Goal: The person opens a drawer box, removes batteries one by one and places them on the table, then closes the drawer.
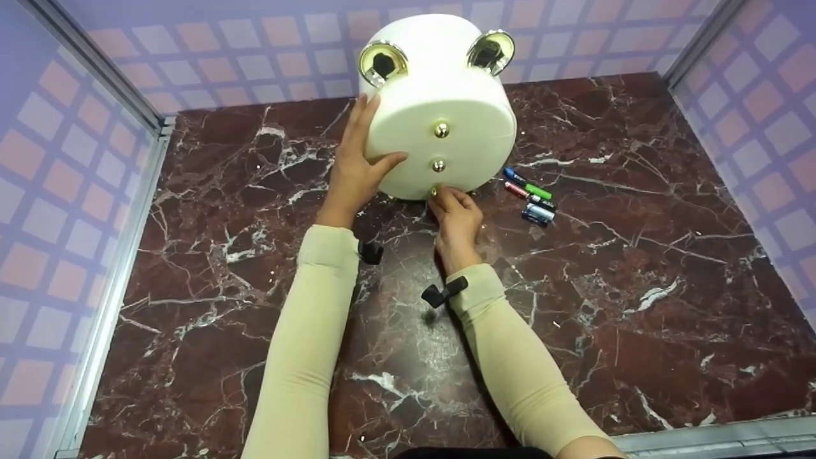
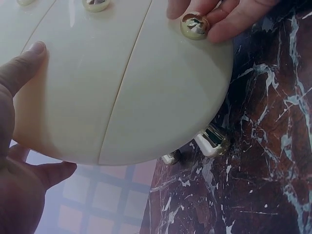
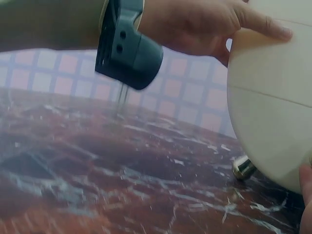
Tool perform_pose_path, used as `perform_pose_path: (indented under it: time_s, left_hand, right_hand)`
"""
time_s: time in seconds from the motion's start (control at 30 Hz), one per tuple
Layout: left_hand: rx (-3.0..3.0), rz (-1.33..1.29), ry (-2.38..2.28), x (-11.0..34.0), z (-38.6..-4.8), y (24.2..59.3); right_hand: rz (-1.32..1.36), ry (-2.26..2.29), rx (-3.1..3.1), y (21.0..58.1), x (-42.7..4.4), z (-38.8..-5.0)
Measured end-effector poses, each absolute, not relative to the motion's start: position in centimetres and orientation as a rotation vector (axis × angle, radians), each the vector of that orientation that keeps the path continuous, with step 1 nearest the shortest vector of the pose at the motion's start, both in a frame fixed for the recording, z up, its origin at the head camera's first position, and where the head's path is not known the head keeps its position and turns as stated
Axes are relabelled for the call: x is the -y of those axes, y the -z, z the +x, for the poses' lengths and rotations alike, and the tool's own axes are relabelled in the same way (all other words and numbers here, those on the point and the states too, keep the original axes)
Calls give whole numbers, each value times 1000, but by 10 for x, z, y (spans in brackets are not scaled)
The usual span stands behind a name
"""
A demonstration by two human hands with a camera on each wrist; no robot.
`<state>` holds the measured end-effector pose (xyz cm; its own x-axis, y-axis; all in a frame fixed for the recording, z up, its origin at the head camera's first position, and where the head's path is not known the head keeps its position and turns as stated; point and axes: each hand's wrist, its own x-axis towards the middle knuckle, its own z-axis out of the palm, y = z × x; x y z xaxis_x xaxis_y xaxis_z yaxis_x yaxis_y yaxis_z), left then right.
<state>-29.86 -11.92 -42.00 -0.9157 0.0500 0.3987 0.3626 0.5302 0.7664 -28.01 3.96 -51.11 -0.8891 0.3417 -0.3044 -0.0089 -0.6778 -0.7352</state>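
Note:
A white rounded box with drawer seams, gold knobs, two gold rings on top and small gold feet stands at the back middle. My left hand rests on its left side, with the thumb laid across the front face and the straight fingers along the side. My right hand pinches the lowest gold knob near the bottom edge of the front. The upper knob and the middle knob are untouched. In the right wrist view the right fingers show only at the edge.
Several small coloured cylinders, which look like batteries, lie right of the box on the dark red marble-patterned surface. A checked back wall stands close behind the box, with side walls left and right.

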Motion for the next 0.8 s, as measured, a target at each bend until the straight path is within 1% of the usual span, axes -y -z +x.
perform_pose_path:
  time_s: [0.2, 0.43, 0.8]
  left_hand:
    - [2430, -343, 1337, 121, -296, 423]
    - [2434, -345, 1333, 121, -298, 421]
    - [2442, -359, 1332, 120, -298, 420]
  right_hand:
    - [-666, -2555, 1225, 510, -35, -279]
    - [-645, -2475, 1328, 506, -35, -280]
    - [-629, -2460, 1370, 506, -37, -279]
